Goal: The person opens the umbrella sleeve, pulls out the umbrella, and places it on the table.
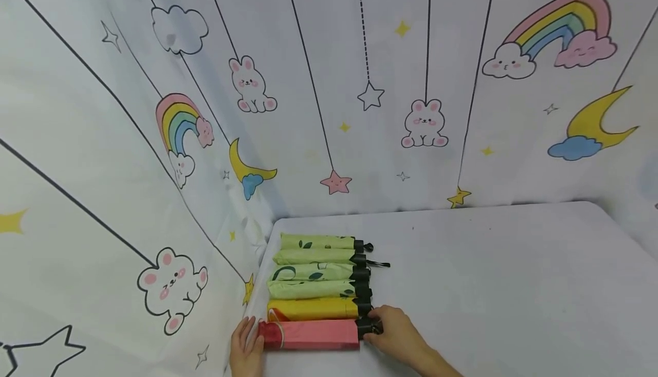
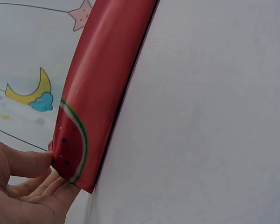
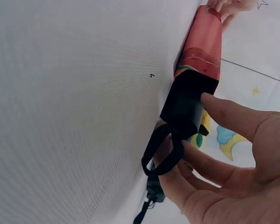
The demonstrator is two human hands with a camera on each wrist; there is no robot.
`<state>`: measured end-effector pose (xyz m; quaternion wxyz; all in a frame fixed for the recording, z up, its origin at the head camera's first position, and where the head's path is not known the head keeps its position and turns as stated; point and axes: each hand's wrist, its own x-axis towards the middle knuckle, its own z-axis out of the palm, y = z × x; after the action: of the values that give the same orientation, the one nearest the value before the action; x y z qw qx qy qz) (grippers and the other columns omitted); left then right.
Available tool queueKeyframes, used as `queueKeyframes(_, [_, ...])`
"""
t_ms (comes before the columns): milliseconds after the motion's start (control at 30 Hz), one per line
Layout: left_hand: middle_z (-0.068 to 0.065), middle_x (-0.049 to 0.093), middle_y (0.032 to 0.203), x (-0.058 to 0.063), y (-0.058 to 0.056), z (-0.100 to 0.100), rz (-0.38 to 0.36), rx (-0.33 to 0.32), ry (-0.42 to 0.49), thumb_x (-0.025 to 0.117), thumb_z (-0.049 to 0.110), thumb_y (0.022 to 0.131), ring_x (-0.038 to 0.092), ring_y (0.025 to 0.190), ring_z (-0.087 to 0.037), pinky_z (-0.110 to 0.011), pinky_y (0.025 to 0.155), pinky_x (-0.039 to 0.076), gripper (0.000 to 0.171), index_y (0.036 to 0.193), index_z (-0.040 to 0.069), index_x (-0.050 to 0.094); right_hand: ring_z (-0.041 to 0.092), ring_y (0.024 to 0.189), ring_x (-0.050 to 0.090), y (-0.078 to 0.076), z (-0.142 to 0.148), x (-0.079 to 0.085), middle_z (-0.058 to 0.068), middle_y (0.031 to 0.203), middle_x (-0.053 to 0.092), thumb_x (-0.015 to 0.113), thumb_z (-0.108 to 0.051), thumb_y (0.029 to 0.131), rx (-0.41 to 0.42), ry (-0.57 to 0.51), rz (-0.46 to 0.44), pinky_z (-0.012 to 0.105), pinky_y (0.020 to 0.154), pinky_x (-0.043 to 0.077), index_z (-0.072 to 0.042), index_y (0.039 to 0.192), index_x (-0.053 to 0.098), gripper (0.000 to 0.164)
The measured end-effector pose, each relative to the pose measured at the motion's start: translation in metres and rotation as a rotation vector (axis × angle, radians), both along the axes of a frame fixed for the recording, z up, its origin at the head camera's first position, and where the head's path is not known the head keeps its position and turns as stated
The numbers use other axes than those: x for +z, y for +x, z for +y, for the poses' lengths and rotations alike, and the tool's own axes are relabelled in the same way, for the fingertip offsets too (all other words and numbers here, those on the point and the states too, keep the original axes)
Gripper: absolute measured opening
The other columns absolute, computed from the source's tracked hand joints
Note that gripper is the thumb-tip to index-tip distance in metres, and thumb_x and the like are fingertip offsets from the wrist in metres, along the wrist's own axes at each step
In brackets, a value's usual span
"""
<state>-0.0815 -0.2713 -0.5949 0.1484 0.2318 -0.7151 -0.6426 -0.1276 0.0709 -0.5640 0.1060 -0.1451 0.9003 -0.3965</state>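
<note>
A folded pinkish-red umbrella [image 1: 319,335] with a watermelon print lies crosswise at the front of a row of folded umbrellas. My left hand [image 1: 245,347] pinches its dark red end [image 2: 67,156], thumb on one side and fingers on the other. At the opposite end my right hand [image 1: 398,334] holds the black handle [image 3: 184,102], the thumb against its side and the fingers around behind. A black wrist strap [image 3: 151,156] loops off that handle over the fingers. Directly behind lies a yellow folded umbrella [image 1: 313,308].
Several light green folded umbrellas [image 1: 311,289] with leaf prints lie parallel behind the yellow one, their black handles to the right. All rest at the left side of a white table [image 1: 493,285]. A white printed curtain [image 1: 308,108] hangs behind and along the left.
</note>
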Motion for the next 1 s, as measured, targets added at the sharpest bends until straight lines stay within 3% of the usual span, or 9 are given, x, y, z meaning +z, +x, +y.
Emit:
queueKeyframes(67, [-0.021, 0.058, 0.146, -0.0028, 0.0015, 0.0013, 0.055, 0.038, 0.023, 0.060, -0.017, 0.095, 0.064, 0.117, -0.004, -0.008, 0.090, 0.051, 0.063, 0.152, -0.009, 0.034, 0.017, 0.087, 0.063, -0.0006, -0.0004, -0.0018, 0.005, 0.097, 0.069, 0.089, -0.022, 0.082, 0.001, -0.004, 0.005, 0.045, 0.076, 0.058, 0.002, 0.110, 0.074, 0.040])
queueKeyframes(133, [-0.012, 0.065, 0.139, -0.0046, 0.0023, 0.0022, 0.112, 0.063, 0.059, 0.063, -0.018, 0.093, 0.061, 0.104, 0.011, -0.008, 0.088, 0.051, 0.061, 0.148, -0.012, 0.037, 0.018, 0.088, 0.063, -0.0011, -0.0008, -0.0026, 0.005, 0.097, 0.069, 0.089, -0.021, 0.081, -0.001, -0.005, 0.019, 0.045, 0.077, 0.057, 0.001, 0.107, 0.075, 0.037])
queueKeyframes(200, [-0.008, 0.067, 0.135, -0.0052, 0.0024, 0.0024, 0.141, 0.073, 0.090, 0.063, -0.018, 0.093, 0.060, 0.101, 0.015, -0.008, 0.089, 0.051, 0.059, 0.147, -0.015, 0.038, 0.017, 0.086, 0.062, -0.0018, -0.0008, -0.0033, 0.004, 0.095, 0.068, 0.089, -0.019, 0.080, 0.001, -0.009, 0.030, 0.042, 0.075, 0.056, 0.001, 0.105, 0.075, 0.035])
queueKeyframes(333, [-0.030, 0.054, 0.147, -0.0033, 0.0005, 0.0019, 0.112, 0.071, 0.116, 0.058, -0.020, 0.095, 0.059, 0.102, 0.016, -0.008, 0.090, 0.051, 0.057, 0.148, -0.015, 0.036, 0.012, 0.080, 0.059, -0.0040, 0.0005, -0.0043, 0.002, 0.090, 0.066, 0.088, -0.017, 0.081, 0.009, -0.040, 0.017, 0.032, 0.067, 0.053, 0.002, 0.103, 0.074, 0.033])
queueKeyframes(433, [-0.036, 0.041, 0.154, -0.0017, -0.0007, 0.0012, 0.048, 0.066, 0.131, 0.054, -0.018, 0.098, 0.058, 0.106, 0.015, -0.008, 0.091, 0.050, 0.058, 0.151, -0.012, 0.033, 0.010, 0.077, 0.059, -0.0058, 0.0025, -0.0050, 0.000, 0.087, 0.065, 0.089, -0.017, 0.082, 0.023, -0.061, -0.011, 0.028, 0.065, 0.053, 0.002, 0.102, 0.073, 0.031])
queueKeyframes(600, [-0.033, 0.034, 0.159, -0.0026, 0.0009, -0.0015, -0.021, 0.059, 0.163, 0.055, -0.009, 0.103, 0.056, 0.124, 0.005, -0.011, 0.096, 0.050, 0.058, 0.155, -0.008, 0.029, 0.010, 0.076, 0.061, -0.0071, 0.0044, -0.0043, -0.002, 0.085, 0.067, 0.090, -0.018, 0.082, 0.048, -0.082, -0.048, 0.028, 0.065, 0.053, -0.002, 0.099, 0.072, 0.030])
queueKeyframes(800, [-0.031, 0.034, 0.158, -0.0062, 0.0033, -0.0055, -0.006, 0.068, 0.203, 0.052, -0.006, 0.105, 0.057, 0.111, 0.013, -0.010, 0.095, 0.050, 0.054, 0.153, -0.009, 0.028, 0.013, 0.076, 0.060, -0.0056, 0.0056, -0.0034, 0.000, 0.086, 0.068, 0.088, -0.018, 0.084, 0.090, -0.196, -0.130, 0.027, 0.063, 0.052, -0.001, 0.101, 0.073, 0.028])
queueKeyframes(900, [-0.030, 0.034, 0.159, -0.0082, 0.0032, -0.0068, -0.019, 0.074, 0.213, 0.052, -0.002, 0.107, 0.057, 0.125, 0.001, -0.012, 0.098, 0.049, 0.055, 0.155, -0.009, 0.026, 0.014, 0.075, 0.059, -0.0041, 0.0061, -0.0044, 0.000, 0.085, 0.068, 0.087, -0.019, 0.086, 0.106, -0.264, -0.173, 0.025, 0.060, 0.049, -0.002, 0.101, 0.075, 0.026])
queueKeyframes(1000, [-0.029, 0.035, 0.159, -0.0083, 0.0025, -0.0060, -0.033, 0.099, 0.209, 0.053, 0.001, 0.107, 0.054, 0.131, -0.003, -0.013, 0.098, 0.049, 0.055, 0.156, -0.007, 0.027, 0.016, 0.074, 0.061, -0.0030, 0.0052, -0.0038, 0.002, 0.084, 0.069, 0.086, -0.021, 0.087, 0.101, -0.333, -0.241, 0.026, 0.058, 0.050, -0.003, 0.101, 0.075, 0.025])
